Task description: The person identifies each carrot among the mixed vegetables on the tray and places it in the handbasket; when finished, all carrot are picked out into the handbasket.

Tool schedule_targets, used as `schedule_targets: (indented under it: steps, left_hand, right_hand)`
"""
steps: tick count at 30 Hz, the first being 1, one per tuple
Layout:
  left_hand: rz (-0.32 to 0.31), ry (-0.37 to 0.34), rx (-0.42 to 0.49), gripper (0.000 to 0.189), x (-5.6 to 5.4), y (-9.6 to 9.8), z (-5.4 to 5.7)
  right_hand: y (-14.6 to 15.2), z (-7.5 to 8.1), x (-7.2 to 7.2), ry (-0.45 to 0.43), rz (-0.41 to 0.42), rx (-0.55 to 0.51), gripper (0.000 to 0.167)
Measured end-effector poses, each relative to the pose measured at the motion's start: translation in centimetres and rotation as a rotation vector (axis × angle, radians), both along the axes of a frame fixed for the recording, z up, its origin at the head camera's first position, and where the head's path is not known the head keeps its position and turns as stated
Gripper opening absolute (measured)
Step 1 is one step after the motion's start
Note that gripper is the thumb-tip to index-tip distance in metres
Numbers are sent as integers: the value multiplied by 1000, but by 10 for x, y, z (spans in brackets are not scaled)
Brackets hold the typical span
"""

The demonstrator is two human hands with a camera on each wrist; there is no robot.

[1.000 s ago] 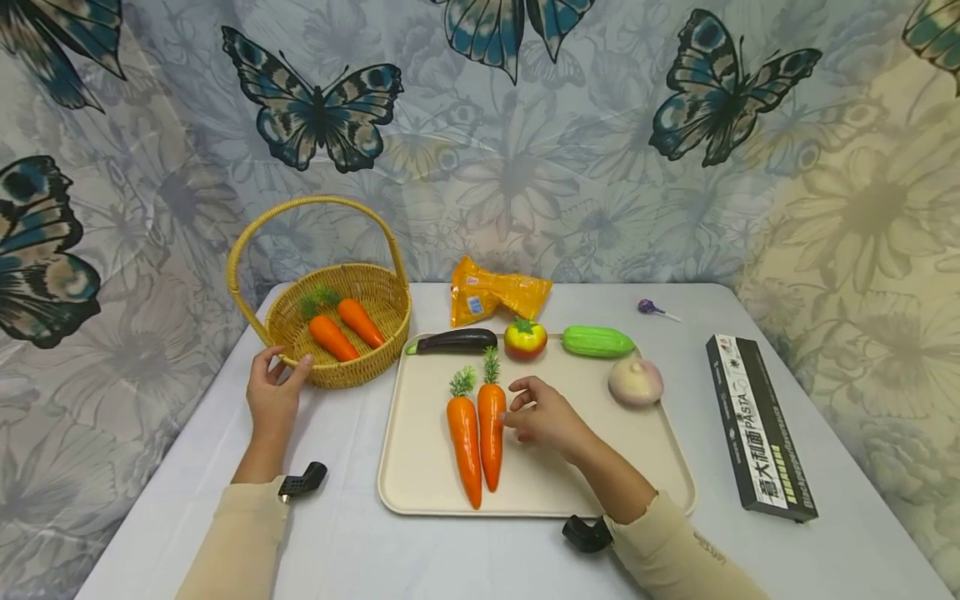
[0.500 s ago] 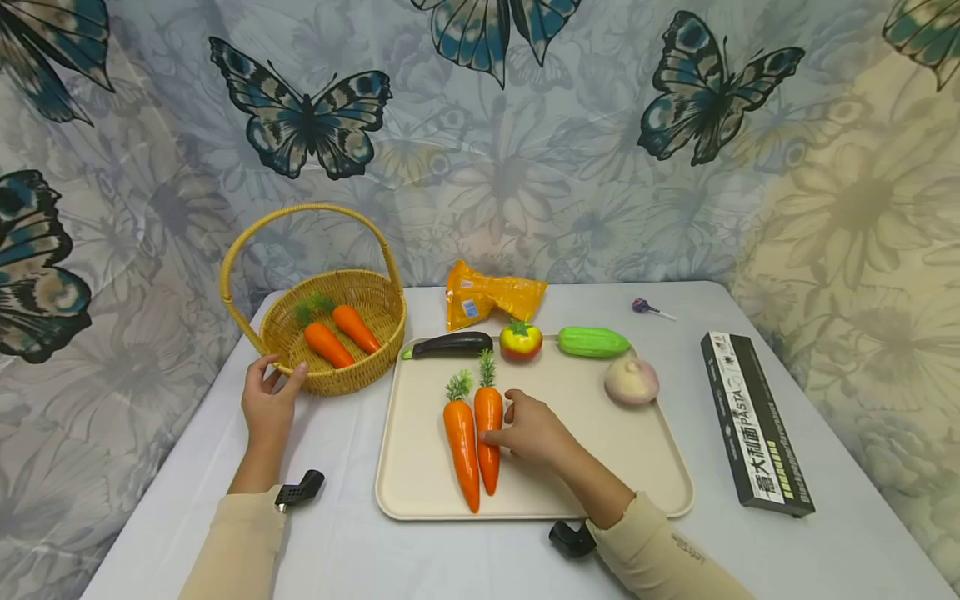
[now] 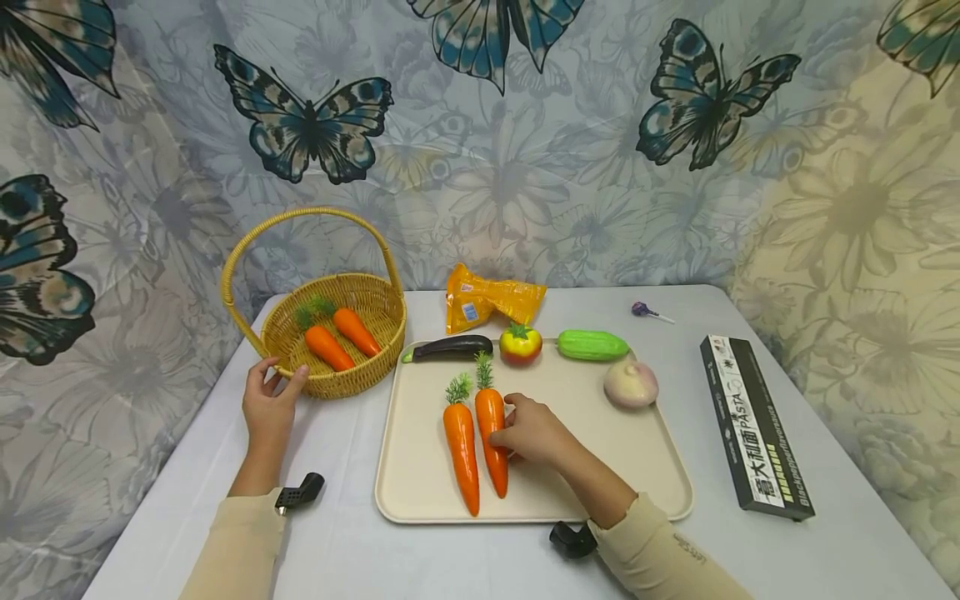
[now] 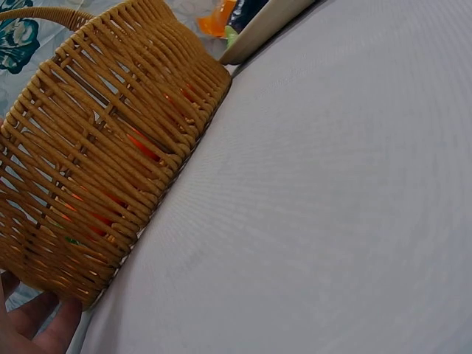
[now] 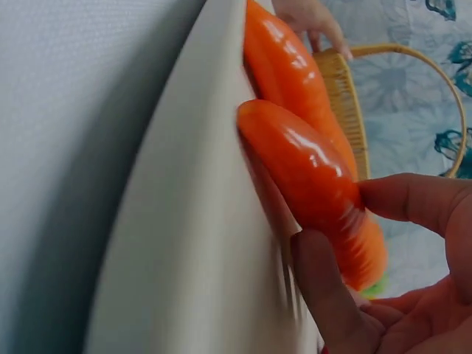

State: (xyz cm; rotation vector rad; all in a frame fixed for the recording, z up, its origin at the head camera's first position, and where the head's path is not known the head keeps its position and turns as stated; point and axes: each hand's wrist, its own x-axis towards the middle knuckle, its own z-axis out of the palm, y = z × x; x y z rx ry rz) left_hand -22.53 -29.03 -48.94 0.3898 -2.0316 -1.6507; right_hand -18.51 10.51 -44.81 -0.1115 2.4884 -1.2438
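Observation:
My right hand (image 3: 534,429) pinches an orange carrot (image 3: 491,433) with a green leafy top, above a cream tray (image 3: 600,483). In the right wrist view, thumb and finger sit on opposite sides of this carrot (image 5: 302,158). Just left of it lies a second carrot (image 3: 461,454). My left hand (image 3: 270,408) holds the near left side of a woven basket (image 3: 352,379), thumb against the outer wall. Two more carrots (image 3: 328,347) lie in the basket. The left wrist view has the fingertips beside the basket's wall (image 4: 110,140); part of the hand is out of frame.
Along the tray's back edge lie an eggplant (image 3: 453,347), a red-yellow tomato (image 3: 521,344) and a green cucumber (image 3: 592,345). A whitish-purple onion-like bulb (image 3: 631,384) sits at right. Beyond are an orange packet (image 3: 495,300), a lollipop (image 3: 651,312) and a black pasta box (image 3: 756,429).
My right hand has closed on the right-hand carrot, which has turned, its lower tip swinging rightward. The left hand has stayed at the basket.

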Motion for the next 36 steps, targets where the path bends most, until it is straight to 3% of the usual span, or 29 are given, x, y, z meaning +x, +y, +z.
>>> schedule_targets:
  steps: [7,16,24,36]
  left_hand:
    - [3,-3,16,63,2,-1,3]
    - [-11,7,23,62,1,0,7]
    - [-16,51,5,63,-4,0,6]
    - [-11,38,27,61,-1,0,4]
  right_hand:
    - [5,1,-6,-69,-35,-236,71]
    - [8,8,-26,-122,-45,-440,67]
    - [-6,26,-44,-97,14,-463,64]
    - [-42,37,-68,-99,61,-414,55]
